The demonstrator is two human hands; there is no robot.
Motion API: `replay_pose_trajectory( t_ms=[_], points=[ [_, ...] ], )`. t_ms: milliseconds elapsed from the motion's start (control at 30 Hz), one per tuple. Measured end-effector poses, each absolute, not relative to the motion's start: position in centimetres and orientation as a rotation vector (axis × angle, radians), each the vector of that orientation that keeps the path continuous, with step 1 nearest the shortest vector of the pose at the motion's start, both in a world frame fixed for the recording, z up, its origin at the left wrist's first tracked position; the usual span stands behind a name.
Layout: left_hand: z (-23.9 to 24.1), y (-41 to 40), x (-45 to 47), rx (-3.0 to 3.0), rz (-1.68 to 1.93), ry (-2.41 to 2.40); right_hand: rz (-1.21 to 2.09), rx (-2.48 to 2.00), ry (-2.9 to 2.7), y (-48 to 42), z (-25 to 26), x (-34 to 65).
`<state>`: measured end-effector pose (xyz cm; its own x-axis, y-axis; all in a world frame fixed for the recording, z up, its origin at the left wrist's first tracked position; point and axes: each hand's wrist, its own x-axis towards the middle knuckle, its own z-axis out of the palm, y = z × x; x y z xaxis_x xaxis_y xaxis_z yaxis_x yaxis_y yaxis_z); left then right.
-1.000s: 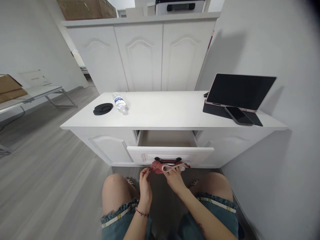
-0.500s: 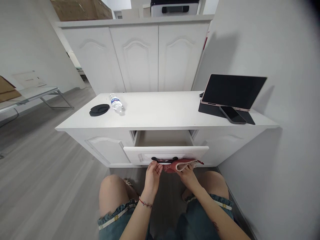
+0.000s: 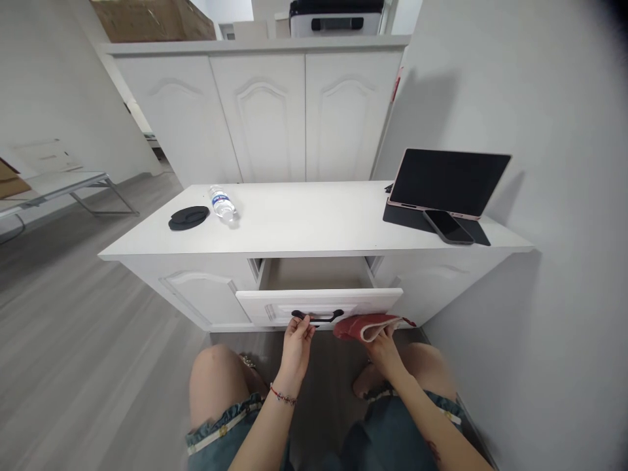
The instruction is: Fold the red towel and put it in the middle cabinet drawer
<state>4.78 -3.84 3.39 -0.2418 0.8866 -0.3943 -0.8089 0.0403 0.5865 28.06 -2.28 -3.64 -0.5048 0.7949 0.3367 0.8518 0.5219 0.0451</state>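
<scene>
A white drawer [image 3: 318,298] stands pulled out of the cabinet, with a black bow handle [image 3: 326,320] on its front. My left hand [image 3: 296,343] has its thumb and fingers closed on the left part of this handle. To the right, my right hand [image 3: 383,350] grips a red oven mitt [image 3: 360,326] by its open end, where a pale lining shows; some of the fingers are hidden inside the opening. The mitt lies sideways just in front of the drawer front's lower right part, its closed end pointing left. Inside the drawer, only the bare bottom shows.
On the white cabinet top [image 3: 304,229] lie a black round flat item [image 3: 189,218] and a clear plastic bottle [image 3: 222,204] at left. At right stand a dark-screened tablet [image 3: 449,183] and a phone [image 3: 448,227] on a dark mat. A wall [image 3: 564,294] borders the right side.
The mitt has moved right, away from the handle, uncovering it, with my right hand still on it. My left fingers have closed onto the handle. The drawer stays open about as far.
</scene>
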Motion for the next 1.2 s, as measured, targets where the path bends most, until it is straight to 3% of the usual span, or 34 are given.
replay_pose_trajectory(
  t_ms=[500,933,1200],
  points=[
    [3.0,-3.3,4.4,0.120,1.573,0.858,-0.016,-1.459,-2.386,-2.4,-9.1,27.0],
    [3.2,-1.2,3.8,0.168,1.538,0.919,0.913,-1.488,-2.277,-2.3,-11.2,23.8],
    [3.5,1.4,3.4,0.215,1.523,0.916,1.025,-1.437,-2.395,-3.1,-11.5,22.7]
  ],
)
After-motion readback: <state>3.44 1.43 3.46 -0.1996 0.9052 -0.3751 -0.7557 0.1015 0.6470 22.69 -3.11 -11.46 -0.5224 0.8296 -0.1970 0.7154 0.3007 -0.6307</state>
